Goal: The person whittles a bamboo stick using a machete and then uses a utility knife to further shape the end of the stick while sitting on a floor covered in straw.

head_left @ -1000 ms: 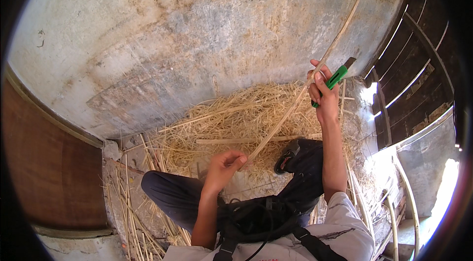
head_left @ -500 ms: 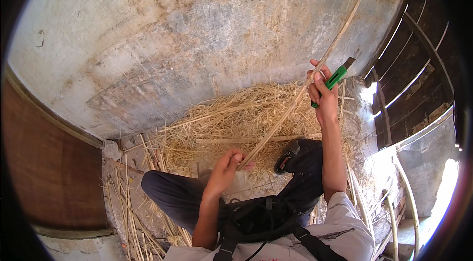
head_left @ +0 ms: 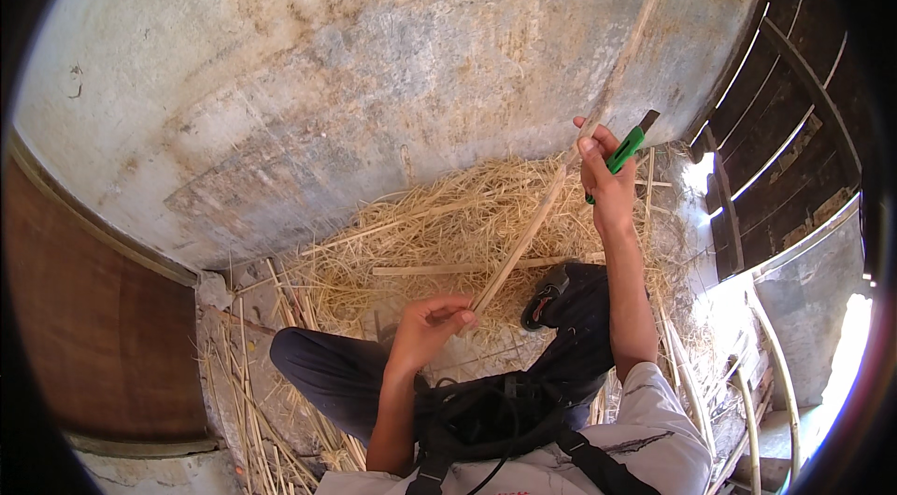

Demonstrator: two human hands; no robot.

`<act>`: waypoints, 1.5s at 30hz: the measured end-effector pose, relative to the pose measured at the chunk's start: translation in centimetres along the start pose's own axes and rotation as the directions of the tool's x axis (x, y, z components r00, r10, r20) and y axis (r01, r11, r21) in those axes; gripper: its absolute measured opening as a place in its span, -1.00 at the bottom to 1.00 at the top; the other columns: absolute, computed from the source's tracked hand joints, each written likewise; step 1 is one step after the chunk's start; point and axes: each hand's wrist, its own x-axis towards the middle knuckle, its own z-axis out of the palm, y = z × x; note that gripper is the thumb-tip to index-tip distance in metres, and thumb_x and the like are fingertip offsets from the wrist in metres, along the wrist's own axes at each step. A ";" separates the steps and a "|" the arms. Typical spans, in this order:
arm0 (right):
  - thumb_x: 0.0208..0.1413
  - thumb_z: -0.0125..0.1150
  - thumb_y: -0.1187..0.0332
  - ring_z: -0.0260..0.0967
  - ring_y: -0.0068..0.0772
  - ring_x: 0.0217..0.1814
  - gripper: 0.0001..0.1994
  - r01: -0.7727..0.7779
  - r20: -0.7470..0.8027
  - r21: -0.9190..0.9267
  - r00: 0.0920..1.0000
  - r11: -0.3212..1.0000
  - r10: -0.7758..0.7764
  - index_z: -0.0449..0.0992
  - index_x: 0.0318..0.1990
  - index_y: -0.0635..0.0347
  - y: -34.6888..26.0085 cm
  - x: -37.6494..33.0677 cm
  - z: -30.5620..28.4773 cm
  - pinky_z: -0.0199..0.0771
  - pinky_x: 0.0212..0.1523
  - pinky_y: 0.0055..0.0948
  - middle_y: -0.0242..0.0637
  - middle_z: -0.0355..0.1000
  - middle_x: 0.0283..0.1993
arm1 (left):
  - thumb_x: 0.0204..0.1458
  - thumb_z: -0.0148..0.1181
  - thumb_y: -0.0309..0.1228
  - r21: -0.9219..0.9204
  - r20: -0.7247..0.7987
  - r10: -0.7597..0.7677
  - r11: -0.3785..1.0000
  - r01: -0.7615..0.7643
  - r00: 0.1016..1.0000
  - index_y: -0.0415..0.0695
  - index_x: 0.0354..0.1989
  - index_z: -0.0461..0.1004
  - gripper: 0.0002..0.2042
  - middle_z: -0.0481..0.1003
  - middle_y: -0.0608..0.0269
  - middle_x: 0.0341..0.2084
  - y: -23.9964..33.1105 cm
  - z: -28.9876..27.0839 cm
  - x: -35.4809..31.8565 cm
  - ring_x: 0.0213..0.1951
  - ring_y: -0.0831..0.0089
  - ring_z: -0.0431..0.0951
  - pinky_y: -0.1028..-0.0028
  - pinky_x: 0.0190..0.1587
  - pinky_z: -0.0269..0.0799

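A long, pale bamboo strip [head_left: 523, 247] slants in front of me, its low end near my knees and its far end up against the wall. My left hand [head_left: 425, 331] pinches the low end between thumb and fingers. Higher up, my right hand [head_left: 609, 185] is closed, with its thumb and a finger on the strip. The same hand also holds a green utility knife [head_left: 626, 151]. Its dark blade is out and points up and right, apart from the strip.
Curly shavings [head_left: 439, 224] are heaped along the foot of the stained wall [head_left: 374, 74]. Another strip [head_left: 420, 270] lies across them near my shoe [head_left: 542, 299]. Thin sticks [head_left: 248, 392] litter the floor at left, beside a brown panel [head_left: 103, 308]. Poles [head_left: 771, 355] lean at right.
The strip has turned, its far end swinging left and its broader face now showing. Its low end has shifted slightly right with my left hand. My right hand and the knife have moved a little left.
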 end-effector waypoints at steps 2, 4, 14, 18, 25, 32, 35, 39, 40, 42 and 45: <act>0.23 0.37 0.34 0.00 -0.85 -0.62 -0.65 -0.007 -0.033 0.034 0.999 0.999 0.008 0.58 0.12 0.29 0.5 0.2 -0.2 -0.12 -0.60 -0.65 -0.66 0.39 -0.51 | 0.18 0.35 -0.53 -0.008 0.016 -0.007 1.000 0.008 1.000 -0.30 -0.03 0.63 -0.79 0.67 0.21 -0.31 -0.3 -0.2 0.0 -0.23 0.49 0.67 0.48 -0.10 0.55; 0.18 0.42 0.38 0.04 -0.84 -0.62 -0.65 -0.037 -0.026 0.043 0.999 0.998 0.038 0.57 0.08 0.33 0.4 0.1 -0.2 -0.08 -0.61 -0.67 -0.61 0.46 -0.47 | 0.19 0.34 -0.53 0.006 0.018 -0.007 1.000 0.007 1.000 -0.31 -0.01 0.62 -0.78 0.68 0.20 -0.28 -0.5 -0.2 0.0 -0.23 0.48 0.69 0.48 -0.11 0.56; 0.10 0.51 0.39 0.23 -0.82 -0.49 -0.66 0.001 0.003 -0.102 1.000 0.995 -0.001 0.56 -0.03 0.33 2.0 -1.3 1.7 0.15 -0.46 -0.68 -0.52 0.53 -0.45 | 0.13 0.44 -0.33 0.621 -0.116 0.284 0.769 -0.154 0.952 -0.27 0.31 0.36 -0.39 0.49 -0.08 0.17 1.1 1.6 0.5 0.17 0.15 0.55 0.24 0.21 0.46; 0.10 0.52 0.40 0.20 -0.83 -0.52 -0.71 0.015 0.125 -0.159 0.992 0.987 0.005 0.55 -0.11 0.30 2.4 -3.3 4.0 0.15 -0.49 -0.65 -0.51 0.55 -0.46 | 0.12 0.44 -0.33 0.727 -0.103 0.473 0.636 -0.258 0.875 -0.16 0.44 0.20 -0.26 0.33 -0.14 0.31 3.4 3.3 2.2 0.28 0.08 0.46 0.21 0.25 0.43; 0.16 0.45 0.44 0.43 -0.75 -0.33 -0.73 -0.082 0.264 0.019 0.962 0.996 0.074 0.56 -0.04 0.33 1.0 -5.1 5.7 0.38 -0.32 -0.63 -0.43 0.60 -0.31 | 0.30 0.21 -0.42 0.491 -0.197 0.519 0.786 -0.375 0.832 -0.32 0.18 0.45 -0.65 0.55 0.07 -0.22 4.9 4.0 3.1 -0.25 0.28 0.59 0.37 -0.21 0.48; 0.19 0.41 0.49 0.50 -0.68 -0.17 -0.74 -0.064 0.434 0.036 0.900 0.997 0.042 0.55 0.00 0.28 -0.3 -4.9 5.3 0.49 -0.20 -0.60 -0.35 0.60 -0.17 | 0.42 0.03 -0.24 -0.182 0.020 0.156 0.972 -0.150 0.988 -0.29 0.16 0.53 -0.63 0.27 0.50 -0.54 7.1 2.9 1.5 -0.58 0.69 0.29 0.59 -0.56 0.17; 0.18 0.42 0.49 0.50 -0.69 -0.22 -0.76 -0.100 0.448 0.056 0.892 0.993 0.065 0.53 -0.03 0.25 -0.9 -5.3 5.5 0.51 -0.20 -0.62 -0.38 0.59 -0.21 | 0.43 0.02 -0.22 -0.145 0.112 0.102 0.986 -0.085 0.988 -0.29 0.19 0.52 -0.61 0.28 0.52 -0.54 7.6 2.5 1.4 -0.58 0.70 0.29 0.60 -0.55 0.17; 0.18 0.43 0.49 0.51 -0.69 -0.22 -0.78 -0.086 0.471 0.015 0.879 0.996 0.069 0.53 -0.08 0.26 -0.6 -5.3 5.1 0.50 -0.21 -0.63 -0.37 0.61 -0.24 | 0.43 0.03 -0.27 -0.037 0.137 0.107 0.994 -0.103 0.985 -0.27 0.23 0.48 -0.63 0.31 0.52 -0.54 7.9 2.7 1.2 -0.56 0.72 0.31 0.63 -0.50 0.19; 0.18 0.43 0.48 0.51 -0.69 -0.23 -0.78 -0.080 0.472 -0.003 0.879 0.997 0.072 0.53 -0.08 0.26 -0.5 -5.3 5.0 0.51 -0.22 -0.63 -0.37 0.61 -0.25 | 0.43 0.03 -0.28 -0.028 0.098 0.089 0.996 -0.086 0.991 -0.27 0.24 0.47 -0.63 0.32 0.52 -0.53 8.3 3.1 1.1 -0.56 0.72 0.30 0.63 -0.49 0.19; 0.19 0.43 0.48 0.49 -0.72 -0.23 -0.79 -0.083 0.462 -0.006 0.883 0.996 0.077 0.52 -0.09 0.26 -0.5 -5.4 5.0 0.48 -0.26 -0.66 -0.37 0.60 -0.22 | 0.43 0.03 -0.32 -0.012 0.020 0.053 0.999 -0.053 0.998 -0.27 0.26 0.44 -0.64 0.33 0.51 -0.53 9.5 3.8 0.7 -0.56 0.73 0.28 0.64 -0.48 0.17; 0.22 0.39 0.46 0.43 -0.74 -0.23 -0.79 -0.069 0.466 0.003 0.883 0.998 0.060 0.53 -0.04 0.23 -0.6 -5.7 5.4 0.42 -0.27 -0.66 -0.40 0.57 -0.19 | 0.43 0.02 -0.35 -0.025 0.043 0.135 0.991 -0.134 0.990 -0.26 0.28 0.42 -0.65 0.34 0.50 -0.54 9.0 3.3 0.5 -0.57 0.74 0.23 0.63 -0.50 0.12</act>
